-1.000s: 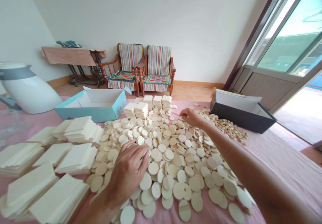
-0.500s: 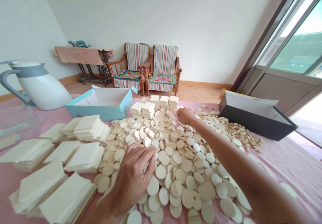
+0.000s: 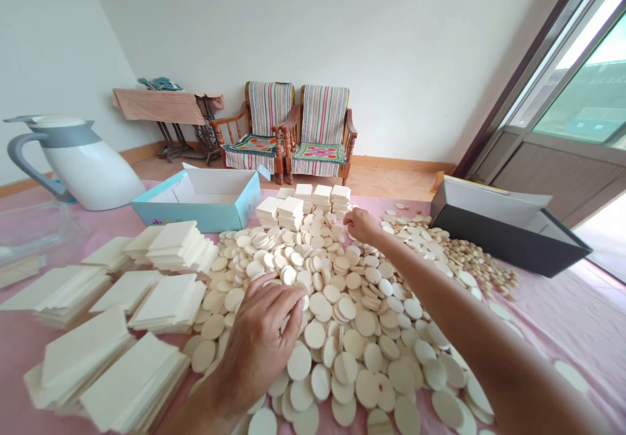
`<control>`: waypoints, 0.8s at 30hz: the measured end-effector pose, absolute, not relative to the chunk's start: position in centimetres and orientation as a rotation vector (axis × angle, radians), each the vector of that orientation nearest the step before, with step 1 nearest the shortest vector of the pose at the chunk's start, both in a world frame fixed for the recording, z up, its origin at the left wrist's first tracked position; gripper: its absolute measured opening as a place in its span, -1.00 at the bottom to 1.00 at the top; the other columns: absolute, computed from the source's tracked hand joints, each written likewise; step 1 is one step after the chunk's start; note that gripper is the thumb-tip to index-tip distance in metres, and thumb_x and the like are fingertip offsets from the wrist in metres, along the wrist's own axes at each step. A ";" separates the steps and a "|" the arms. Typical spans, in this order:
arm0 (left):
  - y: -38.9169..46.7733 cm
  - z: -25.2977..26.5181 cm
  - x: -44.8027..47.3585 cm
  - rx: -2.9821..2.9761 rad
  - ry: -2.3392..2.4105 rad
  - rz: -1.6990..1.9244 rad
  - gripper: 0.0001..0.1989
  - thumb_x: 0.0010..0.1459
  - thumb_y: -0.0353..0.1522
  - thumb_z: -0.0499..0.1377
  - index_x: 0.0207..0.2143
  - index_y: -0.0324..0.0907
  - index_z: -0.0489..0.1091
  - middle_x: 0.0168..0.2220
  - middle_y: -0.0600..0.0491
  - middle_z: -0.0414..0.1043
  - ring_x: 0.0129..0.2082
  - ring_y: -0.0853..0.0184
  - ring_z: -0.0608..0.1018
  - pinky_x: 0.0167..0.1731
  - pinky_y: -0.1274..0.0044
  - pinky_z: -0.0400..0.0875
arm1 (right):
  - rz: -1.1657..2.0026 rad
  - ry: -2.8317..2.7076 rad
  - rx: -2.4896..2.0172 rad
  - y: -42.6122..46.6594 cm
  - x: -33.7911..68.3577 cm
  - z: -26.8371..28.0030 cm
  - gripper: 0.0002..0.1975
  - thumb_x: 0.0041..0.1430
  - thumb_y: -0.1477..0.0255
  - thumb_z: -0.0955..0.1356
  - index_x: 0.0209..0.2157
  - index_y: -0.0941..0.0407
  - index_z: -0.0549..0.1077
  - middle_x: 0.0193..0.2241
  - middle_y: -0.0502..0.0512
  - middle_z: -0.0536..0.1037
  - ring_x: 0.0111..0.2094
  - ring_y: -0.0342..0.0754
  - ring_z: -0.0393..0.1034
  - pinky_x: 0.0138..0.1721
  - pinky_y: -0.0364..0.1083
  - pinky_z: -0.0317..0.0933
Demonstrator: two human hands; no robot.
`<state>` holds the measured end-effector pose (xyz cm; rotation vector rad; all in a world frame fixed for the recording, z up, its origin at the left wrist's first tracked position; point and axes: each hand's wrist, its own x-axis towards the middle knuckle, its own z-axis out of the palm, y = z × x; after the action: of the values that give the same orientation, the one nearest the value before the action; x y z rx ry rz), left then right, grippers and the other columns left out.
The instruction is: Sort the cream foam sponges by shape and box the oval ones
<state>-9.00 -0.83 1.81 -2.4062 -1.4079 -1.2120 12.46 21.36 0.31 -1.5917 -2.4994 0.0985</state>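
Observation:
My left hand (image 3: pixel 267 324) rests palm down on the pile of round wooden discs (image 3: pixel 317 304), its fingers loosely curved and the thumb apart from them. No held piece shows in it. At the far side of the pile, my right hand (image 3: pixel 362 225) is stretched out with its fingers curled downward and drawn together. Its fingertips are low over the pink cloth and the discs, just right of the small square wooden tile stacks (image 3: pixel 292 212). Whatever those fingers pinch, if anything, is too small to make out.
Stacks of larger square wooden sheets (image 3: pixel 169 301) lie at left. Behind them stand a light blue open box (image 3: pixel 195 216) and a white jug (image 3: pixel 100 174). A black open box (image 3: pixel 508 233) stands at right beside small wooden pieces (image 3: pixel 476 262). Pink cloth (image 3: pixel 552 311) lies underneath.
The view has shifted slightly. My right hand has stayed near the same spot, its fingers reaching down a little more. My left hand has hardly moved.

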 end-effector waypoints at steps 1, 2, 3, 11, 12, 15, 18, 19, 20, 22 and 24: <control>-0.8 1.8 -9.0 -2.407 -1.404 -1.210 -0.87 0.18 -0.49 0.08 -0.27 -0.14 0.39 -0.36 0.10 0.50 -0.34 0.36 0.50 -0.03 0.33 0.31 | 0.187 -2.532 -1.518 21.1 12.8 0.6 -0.76 0.03 0.60 0.27 -0.32 0.19 0.56 -0.31 0.15 0.58 -0.30 -0.10 0.43 -0.31 -0.21 0.19; -0.8 1.8 -8.9 -2.408 -1.400 -1.206 -0.87 0.18 -0.49 0.08 -0.27 -0.15 0.39 -0.36 0.09 0.50 -0.34 0.36 0.49 -0.04 0.32 0.31 | 0.298 -2.574 -1.423 20.8 13.0 0.9 -0.78 0.01 0.59 0.29 -0.34 0.17 0.57 -0.36 0.08 0.59 -0.35 -0.14 0.42 -0.33 -0.23 0.19; -0.8 1.8 -8.9 -2.409 -1.395 -1.202 -0.86 0.18 -0.49 0.07 -0.27 -0.15 0.39 -0.37 0.09 0.50 -0.34 0.35 0.49 -0.04 0.32 0.31 | 0.403 -2.617 -1.319 20.5 13.1 1.1 -0.79 -0.02 0.58 0.31 -0.36 0.16 0.57 -0.42 0.04 0.58 -0.39 -0.16 0.41 -0.35 -0.24 0.18; -0.8 1.6 -8.9 -2.406 -1.398 -1.196 -0.86 0.18 -0.48 0.07 -0.26 -0.14 0.40 -0.35 0.08 0.51 -0.34 0.34 0.51 -0.02 0.31 0.32 | 0.317 -2.758 -1.202 19.0 11.9 0.8 -0.76 -0.05 0.58 0.31 -0.31 0.13 0.55 -0.34 0.07 0.58 -0.33 -0.13 0.39 -0.35 -0.22 0.16; -0.8 1.6 -9.0 -2.402 -1.401 -1.195 -0.85 0.18 -0.48 0.07 -0.26 -0.14 0.40 -0.35 0.08 0.51 -0.34 0.34 0.51 -0.02 0.31 0.32 | 0.301 -2.769 -1.209 18.8 11.7 0.8 -0.76 -0.04 0.58 0.31 -0.32 0.13 0.54 -0.33 0.08 0.58 -0.31 -0.12 0.40 -0.34 -0.22 0.16; -0.7 1.5 -9.0 -2.397 -1.403 -1.189 -0.86 0.18 -0.47 0.08 -0.27 -0.13 0.41 -0.36 0.09 0.51 -0.35 0.35 0.51 -0.02 0.32 0.32 | 0.248 -2.781 -1.197 18.3 11.4 1.0 -0.78 -0.03 0.60 0.28 -0.37 0.14 0.53 -0.36 0.10 0.56 -0.31 -0.11 0.38 -0.33 -0.22 0.14; -0.6 1.4 -9.1 -2.394 -1.394 -1.188 -0.87 0.17 -0.48 0.09 -0.27 -0.14 0.40 -0.37 0.11 0.50 -0.36 0.36 0.51 -0.02 0.32 0.32 | 0.227 -2.669 -1.195 17.8 12.4 1.7 -0.80 -0.01 0.60 0.26 -0.40 0.17 0.51 -0.41 0.09 0.54 -0.39 -0.14 0.35 -0.36 -0.22 0.12; -0.5 1.4 -9.1 -2.394 -1.393 -1.188 -0.87 0.17 -0.48 0.09 -0.28 -0.14 0.40 -0.37 0.11 0.50 -0.36 0.37 0.51 -0.02 0.32 0.31 | 0.215 -2.589 -1.217 17.7 13.3 2.1 -0.82 0.00 0.59 0.26 -0.40 0.18 0.50 -0.41 0.09 0.53 -0.41 -0.16 0.33 -0.37 -0.23 0.12; -0.5 1.4 -9.1 -2.393 -1.393 -1.190 -0.87 0.17 -0.49 0.09 -0.28 -0.14 0.40 -0.37 0.11 0.50 -0.36 0.37 0.51 -0.02 0.32 0.31 | 0.192 -2.500 -1.257 17.5 14.5 2.4 -0.83 0.01 0.57 0.26 -0.39 0.19 0.49 -0.42 0.08 0.52 -0.43 -0.16 0.32 -0.38 -0.23 0.11; -0.5 1.4 -9.1 -2.392 -1.395 -1.188 -0.87 0.17 -0.49 0.09 -0.28 -0.14 0.40 -0.37 0.11 0.50 -0.36 0.37 0.51 -0.02 0.33 0.31 | 0.106 -2.322 -1.387 17.1 17.8 3.0 -0.84 0.03 0.53 0.26 -0.39 0.19 0.48 -0.45 0.07 0.51 -0.44 -0.16 0.31 -0.40 -0.22 0.10; -0.5 1.4 -9.0 -2.394 -1.390 -1.179 -0.87 0.17 -0.48 0.09 -0.27 -0.14 0.40 -0.36 0.11 0.50 -0.36 0.37 0.51 -0.02 0.33 0.32 | -0.001 -2.202 -1.569 16.5 22.2 3.2 -0.86 0.03 0.49 0.27 -0.41 0.16 0.47 -0.50 0.05 0.50 -0.46 -0.14 0.31 -0.40 -0.20 0.09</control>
<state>-9.04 -0.47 1.37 -2.3938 -1.3895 -1.1795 22.17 16.49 3.18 -1.5694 -2.2021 -0.0007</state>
